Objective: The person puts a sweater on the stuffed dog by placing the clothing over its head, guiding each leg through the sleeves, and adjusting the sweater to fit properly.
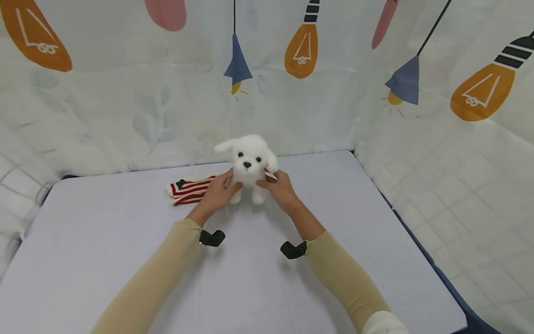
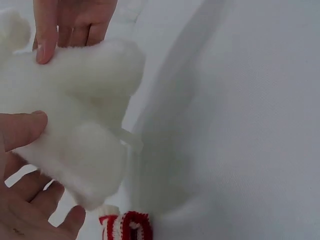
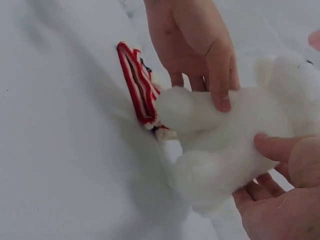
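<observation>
- Standing upright on the desk (image 1: 125, 260), the white plush dog (image 1: 250, 163) sits between the two hands, facing the person.
- Left hand (image 1: 218, 192) grips the dog's flank, fingers (image 3: 218, 75) curled round it, thumb on its front.
- Right hand (image 1: 280, 188) grips the other flank, thumb (image 3: 280, 147) pressed into the fur.
- Striped red-and-white knit garment (image 1: 189, 190) lies flat just beyond the left fingers, touching the dog's rear.

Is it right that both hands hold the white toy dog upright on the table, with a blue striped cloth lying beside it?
Not quite: the cloth is red and white striped, not blue, as the head view shows. The rest stands: the left hand and right hand hold the white toy dog upright on the table.
</observation>
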A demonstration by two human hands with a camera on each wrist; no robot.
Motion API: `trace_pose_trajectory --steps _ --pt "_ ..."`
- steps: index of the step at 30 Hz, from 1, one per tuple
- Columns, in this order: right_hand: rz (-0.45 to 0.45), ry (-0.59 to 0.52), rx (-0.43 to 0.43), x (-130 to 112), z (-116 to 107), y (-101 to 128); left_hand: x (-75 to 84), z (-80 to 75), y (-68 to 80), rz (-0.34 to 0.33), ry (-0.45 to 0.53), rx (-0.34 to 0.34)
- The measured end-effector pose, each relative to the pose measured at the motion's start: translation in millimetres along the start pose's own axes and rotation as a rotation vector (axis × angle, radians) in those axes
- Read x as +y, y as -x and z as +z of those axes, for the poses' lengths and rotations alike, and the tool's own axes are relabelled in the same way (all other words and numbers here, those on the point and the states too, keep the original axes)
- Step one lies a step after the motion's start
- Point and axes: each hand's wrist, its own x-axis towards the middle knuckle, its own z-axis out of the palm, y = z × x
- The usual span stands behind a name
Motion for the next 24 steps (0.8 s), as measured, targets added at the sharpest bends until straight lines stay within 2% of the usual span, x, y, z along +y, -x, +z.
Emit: trace_pose_trajectory --steps 12,19,24 --pt "-0.009 0.036 0.040 13 -7 -15 -9.4 9.2 -19.4 0.019 0.114 0.010" --pt "-0.045 0.100 0.069 25 -7 -20 -17.6 15.9 -25.1 0.038 0.101 0.056" --pt "-0.027 0.068 0.078 32 -7 -21 -19.8 17.5 -26.3 0.030 0.075 0.047"
